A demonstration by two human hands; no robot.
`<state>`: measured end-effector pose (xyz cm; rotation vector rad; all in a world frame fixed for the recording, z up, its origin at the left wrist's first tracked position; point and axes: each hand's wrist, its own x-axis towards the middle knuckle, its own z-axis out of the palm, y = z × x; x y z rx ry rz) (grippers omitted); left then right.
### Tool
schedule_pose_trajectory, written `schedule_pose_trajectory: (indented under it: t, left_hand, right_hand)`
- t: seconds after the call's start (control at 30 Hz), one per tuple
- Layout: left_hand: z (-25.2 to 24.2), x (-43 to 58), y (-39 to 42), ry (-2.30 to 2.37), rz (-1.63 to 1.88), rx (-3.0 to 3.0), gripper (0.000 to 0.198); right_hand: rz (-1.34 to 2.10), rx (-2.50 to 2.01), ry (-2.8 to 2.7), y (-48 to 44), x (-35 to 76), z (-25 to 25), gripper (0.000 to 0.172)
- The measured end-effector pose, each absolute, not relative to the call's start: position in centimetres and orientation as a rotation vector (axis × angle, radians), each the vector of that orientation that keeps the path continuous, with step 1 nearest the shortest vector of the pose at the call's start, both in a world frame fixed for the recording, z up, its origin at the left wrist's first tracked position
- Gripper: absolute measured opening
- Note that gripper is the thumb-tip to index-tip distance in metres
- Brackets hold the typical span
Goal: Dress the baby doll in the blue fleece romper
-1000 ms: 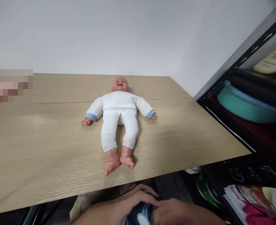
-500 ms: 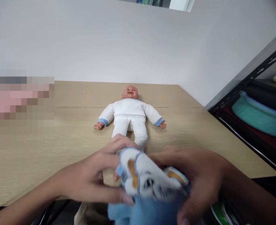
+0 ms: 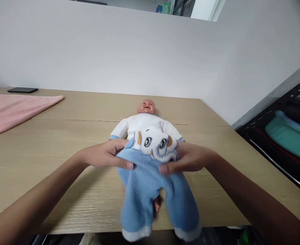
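Observation:
Blue fleece baby trousers (image 3: 142,183) with a white animal-face patch hang between my two hands, legs down over the table's near edge. My left hand (image 3: 109,154) pinches their left side, thumb in front and fingers behind. On the other side my right hand (image 3: 188,158) grips them the same way, with its thumb on the patch. Behind the trousers a baby doll (image 3: 146,107) lies on its back, head away from me, in a white top (image 3: 145,121) with blue cuffs. The trousers hide most of its legs; one foot (image 3: 157,204) shows between the trouser legs.
The wooden table (image 3: 70,132) meets a white wall at the back. A pink cloth (image 3: 14,109) lies at the left, with a dark phone-like slab (image 3: 22,90) behind it. A black shelf rack at the right holds a teal item (image 3: 290,136).
The bunched trousers have been lifted forward and spread out, and now hang in front of the doll's lower body. Both hands have moved with them, and the view has shifted slightly.

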<state>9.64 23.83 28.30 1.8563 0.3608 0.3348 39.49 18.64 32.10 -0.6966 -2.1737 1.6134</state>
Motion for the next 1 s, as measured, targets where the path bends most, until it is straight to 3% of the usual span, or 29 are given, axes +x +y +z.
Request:
schedule_pose_trajectory:
  t: [0.13, 0.27, 0.47, 0.67, 0.83, 1.0]
  left_hand:
    - [27.1, 9.9, 24.1, 0.428, 0.5, 1.773, 0.057]
    - [26.4, 9.9, 24.1, 0.384, 0.31, 1.718, 0.068]
    - [26.9, 9.3, 22.9, 0.203, 0.094, 1.605, 0.051]
    - [25.7, 8.7, 22.3, 0.135, 0.255, 1.293, 0.055]
    - [25.3, 9.1, 21.6, 0.26, 0.217, 1.233, 0.05]
    - [24.8, 9.6, 21.3, 0.327, 0.245, 1.273, 0.054]
  right_hand:
    - [1.689, -0.579, -2.313, 18.8, 39.1, 31.9, 0.053]
    - [1.528, -0.711, -2.19, 18.7, 39.0, 31.3, 0.046]
    - [1.539, -0.791, -1.995, 18.4, 37.7, 30.7, 0.047]
    - [1.898, -0.506, -1.979, 18.0, 37.1, 30.5, 0.085]
    - [1.889, -0.655, -1.673, 17.3, 37.6, 29.3, 0.059]
    - [1.902, -0.834, -1.519, 17.0, 37.7, 28.4, 0.061]
